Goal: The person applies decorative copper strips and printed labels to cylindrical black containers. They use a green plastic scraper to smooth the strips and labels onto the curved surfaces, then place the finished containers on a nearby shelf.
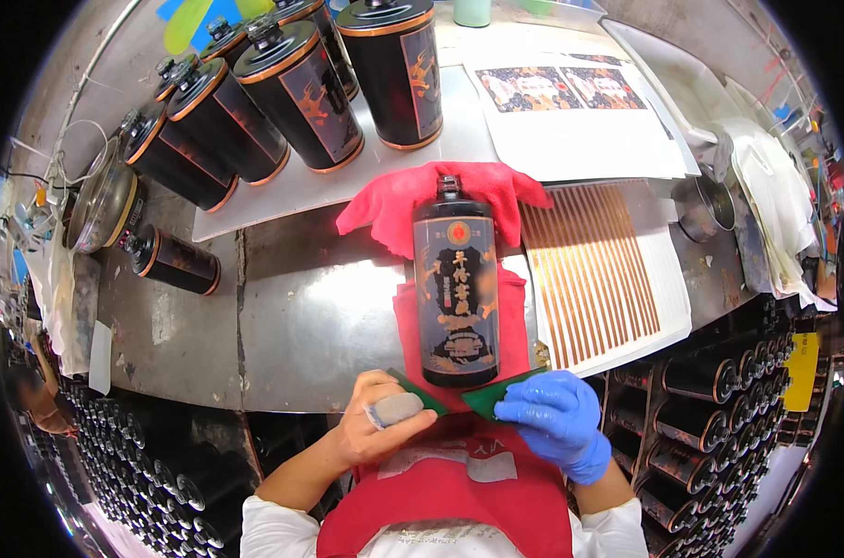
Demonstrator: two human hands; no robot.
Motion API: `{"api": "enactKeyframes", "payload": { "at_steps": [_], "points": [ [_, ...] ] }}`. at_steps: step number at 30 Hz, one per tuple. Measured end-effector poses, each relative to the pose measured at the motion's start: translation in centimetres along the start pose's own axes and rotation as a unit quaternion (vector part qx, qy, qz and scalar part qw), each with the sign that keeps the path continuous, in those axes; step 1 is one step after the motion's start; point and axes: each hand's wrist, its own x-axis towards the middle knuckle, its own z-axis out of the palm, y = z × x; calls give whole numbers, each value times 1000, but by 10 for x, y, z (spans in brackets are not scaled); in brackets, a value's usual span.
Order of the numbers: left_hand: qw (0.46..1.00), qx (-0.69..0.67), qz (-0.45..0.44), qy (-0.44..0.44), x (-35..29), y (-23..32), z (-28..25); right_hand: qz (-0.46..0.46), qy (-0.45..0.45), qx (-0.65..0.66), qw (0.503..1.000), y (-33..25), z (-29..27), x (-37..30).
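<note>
A black bottle (pixel 456 307) with a dark, copper-patterned label lies on its back in front of me, its neck pointing away. Bright red cloth (pixel 380 212) is bunched under its neck and spreads beneath its body. My left hand (pixel 383 417), bare with a grey wrap on one finger, pinches a flat green scraper (pixel 426 397) just left of the bottle's base. At the base's other side, my right hand (pixel 557 420) in a blue glove grips a second green scraper (pixel 483 402). Both hands are closed. Whether either scraper touches the bottle, I cannot tell.
Several finished-looking black bottles (pixel 301 102) with copper rims stand at the back left. A smaller bottle (pixel 176 260) is on the metal table's left. To the right are a sheet of copper strips (pixel 594 279), printed label sheets (pixel 571 135) and a metal pot (pixel 704 206). Bottle racks (pixel 696 418) sit below.
</note>
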Motion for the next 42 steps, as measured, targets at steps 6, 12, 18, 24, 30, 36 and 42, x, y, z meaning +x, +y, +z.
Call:
{"api": "enactKeyframes", "payload": {
  "at_steps": [6, 12, 18, 24, 30, 36, 42],
  "points": [
    [979, -21, -204, 1, 78, -33, -16, 130, 41, 74, 988, 39, -14, 92],
    [970, 10, -219, 103, 148, -106, -31, 176, 116, 193, 958, 80, -11, 177],
    [961, -2, -227, 157, 125, -101, -39, 40, -106, -17, 993, 29, -16, 193],
    [943, 60, -289, 155, 88, -85, -53, -147, -44, -247, 957, 30, 3, 220],
    [901, 138, -408, 56, -10, -71, -46, -232, -162, -281, 917, -11, 32, 97],
    [885, 240, -395, 64, -63, -63, -25, -176, -174, -200, 948, -42, 31, 40],
    [928, 142, -340, 57, -35, -39, -15, 332, 91, 189, 920, -17, 15, -17]
  ]
}}
